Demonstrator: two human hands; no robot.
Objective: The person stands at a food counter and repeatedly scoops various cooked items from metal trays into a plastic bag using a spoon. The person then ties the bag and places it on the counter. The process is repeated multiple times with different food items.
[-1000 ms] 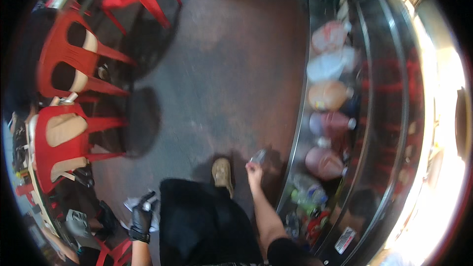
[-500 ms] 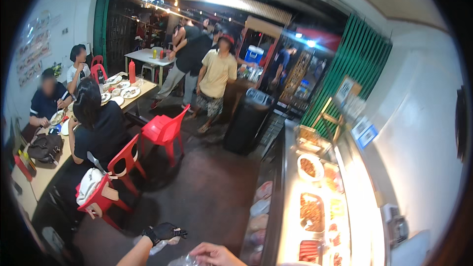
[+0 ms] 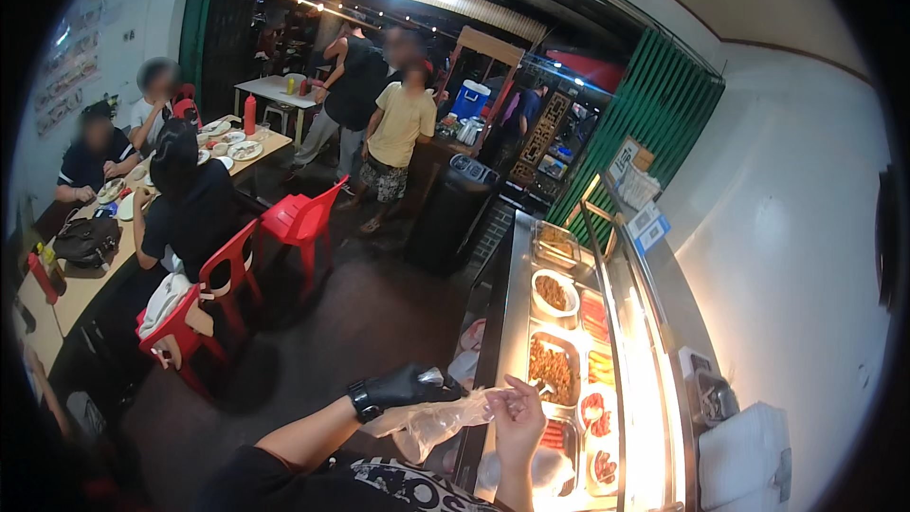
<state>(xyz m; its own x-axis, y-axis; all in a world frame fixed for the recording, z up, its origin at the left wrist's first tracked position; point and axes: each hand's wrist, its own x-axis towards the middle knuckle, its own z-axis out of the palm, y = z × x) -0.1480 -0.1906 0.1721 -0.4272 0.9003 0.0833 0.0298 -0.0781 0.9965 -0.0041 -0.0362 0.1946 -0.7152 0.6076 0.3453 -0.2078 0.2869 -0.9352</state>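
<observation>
My left hand [image 3: 409, 391], in a black glove with a black watch at the wrist, closes on a clear plastic bag [image 3: 422, 427]. A small shiny patch shows on top of that hand; what it is I cannot make out. The bag hangs crumpled below and stretches toward my bare right hand [image 3: 517, 410]. Thumb and fingers there pinch the bag's edge. Both hands are held up in front of me, the right one beside the lit food counter [image 3: 507, 332]. A metal tray of brown chopped food [image 3: 552, 367] lies just beyond my right hand.
The counter also holds a white bowl of brown food [image 3: 553, 292], a tray of red sausages [image 3: 559, 436] and a glass front [image 3: 607, 303]. White containers [image 3: 744, 455] stand at right. Red chairs [image 3: 305, 220] and seated diners at a long table [image 3: 270, 147] are at left; a black bin [image 3: 453, 213] stands ahead.
Both hands have risen into fuller view, drawing closer together with the bag stretched between them. The view has shifted, showing more of the food counter. The standing person in yellow has moved slightly.
</observation>
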